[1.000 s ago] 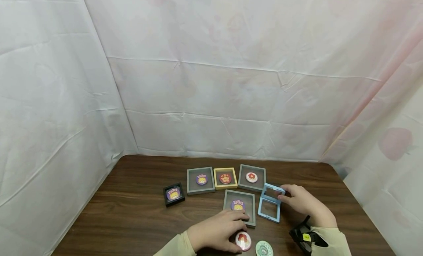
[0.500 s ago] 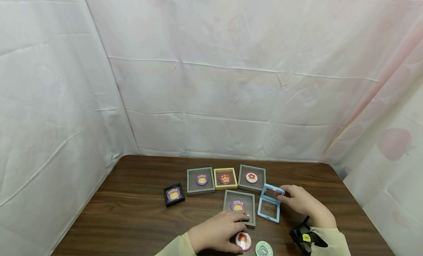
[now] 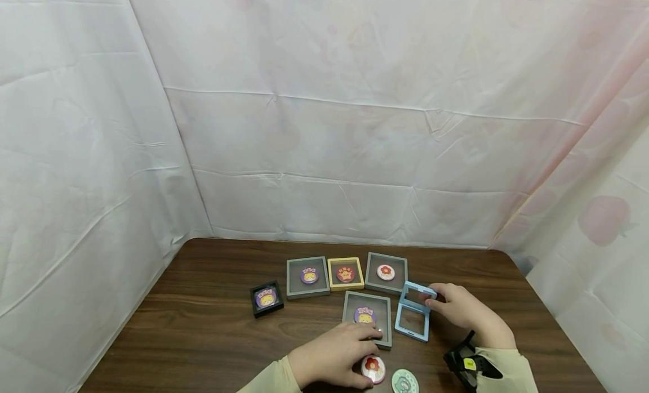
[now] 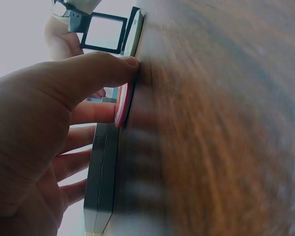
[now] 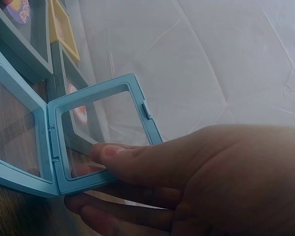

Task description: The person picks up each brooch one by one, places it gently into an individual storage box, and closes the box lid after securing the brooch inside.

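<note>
With its thumb and index finger at the edges of a round badge with a red flower [image 3: 373,370], my left hand [image 3: 334,353] pinches it flat on the table. The other fingers of that hand lie over the front part of a grey display frame [image 3: 383,314], which holds a purple badge. My right hand [image 3: 469,311] grips one half of a light blue display frame [image 5: 137,93], which stands unfolded at its hinge. The half in my hand is raised, while the other half lies low near the tabletop. Clear film fills both halves. A green badge [image 3: 405,382] lies right of the flower badge.
Along the back stand two grey frames [image 3: 288,280] [image 3: 405,266] and a yellow frame [image 3: 329,277] between them, each with a badge inside. A black frame [image 3: 254,303] with a purple badge sits at the left. White cloth [image 3: 324,145] hangs behind the wooden table [image 3: 203,336].
</note>
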Available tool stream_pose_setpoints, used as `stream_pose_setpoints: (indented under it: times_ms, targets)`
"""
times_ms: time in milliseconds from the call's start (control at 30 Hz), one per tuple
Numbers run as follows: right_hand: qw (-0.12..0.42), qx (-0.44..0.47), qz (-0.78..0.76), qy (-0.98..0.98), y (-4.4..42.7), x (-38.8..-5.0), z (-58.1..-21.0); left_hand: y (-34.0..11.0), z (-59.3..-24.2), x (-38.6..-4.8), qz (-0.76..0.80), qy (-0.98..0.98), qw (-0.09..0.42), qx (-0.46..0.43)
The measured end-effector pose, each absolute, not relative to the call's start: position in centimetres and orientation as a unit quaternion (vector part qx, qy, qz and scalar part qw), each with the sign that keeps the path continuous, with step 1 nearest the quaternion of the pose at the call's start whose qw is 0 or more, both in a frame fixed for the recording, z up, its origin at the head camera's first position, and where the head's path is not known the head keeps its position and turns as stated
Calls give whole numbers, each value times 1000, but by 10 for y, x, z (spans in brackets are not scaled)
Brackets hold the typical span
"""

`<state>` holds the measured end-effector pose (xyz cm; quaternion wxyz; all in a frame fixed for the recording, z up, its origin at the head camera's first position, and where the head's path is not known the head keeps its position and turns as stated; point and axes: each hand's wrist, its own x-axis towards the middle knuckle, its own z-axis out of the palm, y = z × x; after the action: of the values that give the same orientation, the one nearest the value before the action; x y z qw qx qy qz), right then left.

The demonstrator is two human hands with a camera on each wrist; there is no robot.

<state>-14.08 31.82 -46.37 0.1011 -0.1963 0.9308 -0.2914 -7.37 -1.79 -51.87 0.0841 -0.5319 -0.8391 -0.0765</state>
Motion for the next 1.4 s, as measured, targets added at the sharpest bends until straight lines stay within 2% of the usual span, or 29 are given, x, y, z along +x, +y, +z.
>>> stream_pose_setpoints:
  times_ms: [200, 433, 733, 1400]
  targets:
    - [106, -194, -298, 929, 320, -142, -465, -18, -520, -73, -70, -836, 94, -536]
    - [87, -261, -314, 909, 336, -152, -483, -18, -518, -72, -78, -834, 88, -540]
    - [107, -200, -293, 929, 320, -140, -466, -19, -521, -73, -81, -836, 83, -537]
    - [102, -203, -293, 929, 319, -140, -462, -21, -521, -79, -112, -837, 57, -532]
